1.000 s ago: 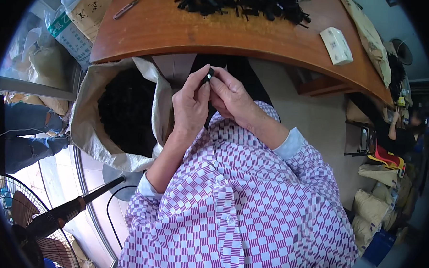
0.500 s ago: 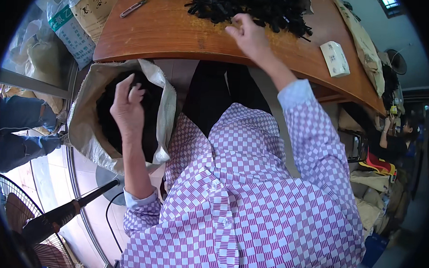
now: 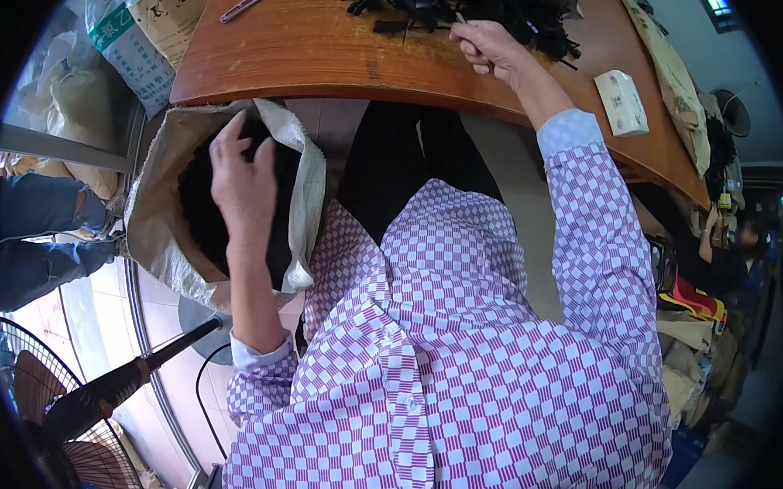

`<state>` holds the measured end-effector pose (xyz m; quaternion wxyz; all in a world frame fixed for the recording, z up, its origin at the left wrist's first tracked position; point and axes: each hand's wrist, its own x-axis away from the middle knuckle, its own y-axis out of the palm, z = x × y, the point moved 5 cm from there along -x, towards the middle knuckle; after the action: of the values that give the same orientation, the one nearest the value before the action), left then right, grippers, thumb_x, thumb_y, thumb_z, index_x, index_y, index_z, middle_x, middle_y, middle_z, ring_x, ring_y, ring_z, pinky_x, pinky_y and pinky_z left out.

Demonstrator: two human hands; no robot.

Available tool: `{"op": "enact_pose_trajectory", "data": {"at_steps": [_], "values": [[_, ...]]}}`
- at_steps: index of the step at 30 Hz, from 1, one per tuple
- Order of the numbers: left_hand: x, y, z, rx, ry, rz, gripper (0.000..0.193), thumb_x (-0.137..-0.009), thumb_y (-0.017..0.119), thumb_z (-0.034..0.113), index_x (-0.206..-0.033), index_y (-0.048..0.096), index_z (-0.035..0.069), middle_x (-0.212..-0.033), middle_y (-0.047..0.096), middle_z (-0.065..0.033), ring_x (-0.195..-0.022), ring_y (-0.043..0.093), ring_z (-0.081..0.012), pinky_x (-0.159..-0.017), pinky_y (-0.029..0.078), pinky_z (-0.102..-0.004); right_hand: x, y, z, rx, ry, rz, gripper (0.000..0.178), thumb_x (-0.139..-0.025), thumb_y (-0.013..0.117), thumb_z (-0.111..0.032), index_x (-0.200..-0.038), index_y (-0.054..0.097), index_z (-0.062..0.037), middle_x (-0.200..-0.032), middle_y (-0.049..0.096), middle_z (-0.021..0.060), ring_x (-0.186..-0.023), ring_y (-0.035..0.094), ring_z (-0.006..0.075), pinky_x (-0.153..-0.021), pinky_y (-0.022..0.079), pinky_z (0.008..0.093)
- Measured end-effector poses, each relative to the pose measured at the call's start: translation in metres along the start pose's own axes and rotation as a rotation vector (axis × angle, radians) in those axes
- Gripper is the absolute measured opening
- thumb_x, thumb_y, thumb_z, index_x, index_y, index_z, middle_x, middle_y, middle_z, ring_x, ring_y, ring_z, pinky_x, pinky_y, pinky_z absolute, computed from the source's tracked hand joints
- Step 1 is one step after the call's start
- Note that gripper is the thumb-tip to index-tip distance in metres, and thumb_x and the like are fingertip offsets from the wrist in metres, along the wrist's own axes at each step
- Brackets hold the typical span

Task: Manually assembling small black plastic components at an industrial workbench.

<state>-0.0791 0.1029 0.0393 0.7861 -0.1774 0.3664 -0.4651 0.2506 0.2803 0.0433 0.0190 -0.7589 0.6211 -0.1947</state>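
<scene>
- My left hand [image 3: 244,181] is over the mouth of the sack [image 3: 298,214], palm down, fingers apart and loosely bent; open, with nothing in it that I can see. Some blur at the fingertips.
- Left forearm comes up from below and crosses the sack's near rim.
- My right hand [image 3: 496,50] is out over the table [image 3: 329,63], arm reaching well forward, forearm crossing the table's front edge.
- Fingers of the right hand curled in, thumb side toward the pile. A small pale bit [image 3: 460,18] shows at the fingertips; cannot tell whether I have hold of it.
- Black pieces [image 3: 480,5] lie tangled in a pile at the far side of the table, just beyond the right fingertips; a few stray toward me.
- Dark fill [image 3: 203,206] inside the sack, under and around the left hand.
- Sack's rim stands up around the left hand, close against the table's front edge.
- White box [image 3: 622,103] on the table, right of the right forearm, apart from it.
- Slim tool [image 3: 243,5] on the table's left part, well apart from both hands.
- Fan [image 3: 74,401] at lower left, its pole slanting toward the sack.
</scene>
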Motion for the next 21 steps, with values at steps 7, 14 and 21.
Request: {"op": "enact_pose_trajectory", "data": {"at_steps": [7,14,21], "values": [[-0.009,0.083,0.105,0.310,0.256,-0.243,0.064,-0.079,0.068,0.013,-0.135,0.036,0.007,-0.109,0.054,-0.0161,-0.085,0.064,-0.0252,-0.073,0.053,-0.0372,0.025,0.003,0.016,-0.105,-0.035,0.206,0.020,-0.089,0.055,-0.024,-0.078,0.054,-0.0077,-0.051,0.037,-0.0062,-0.040,0.030,0.0034,-0.036,0.023,0.0210],[-0.022,0.136,0.105,0.250,0.174,-0.381,0.065,-0.081,0.067,0.018,-0.136,0.034,0.007,-0.121,0.052,-0.0177,-0.080,0.065,-0.0249,-0.083,0.050,-0.0395,0.028,-0.035,0.036,0.053,-0.277,0.458,0.021,-0.088,0.057,-0.024,-0.077,0.054,-0.0067,-0.052,0.036,-0.0056,-0.043,0.032,0.0035,-0.039,0.025,0.0235],[-0.019,0.132,0.136,0.143,0.382,-0.287,0.067,-0.079,0.068,0.019,-0.135,0.033,0.007,-0.112,0.055,-0.0175,-0.086,0.064,-0.0282,-0.078,0.051,-0.0404,0.096,0.022,0.032,-0.421,0.021,0.136,0.020,-0.090,0.054,-0.023,-0.076,0.054,-0.0093,-0.051,0.036,-0.0066,-0.041,0.030,0.0046,-0.039,0.021,0.0228]]}}
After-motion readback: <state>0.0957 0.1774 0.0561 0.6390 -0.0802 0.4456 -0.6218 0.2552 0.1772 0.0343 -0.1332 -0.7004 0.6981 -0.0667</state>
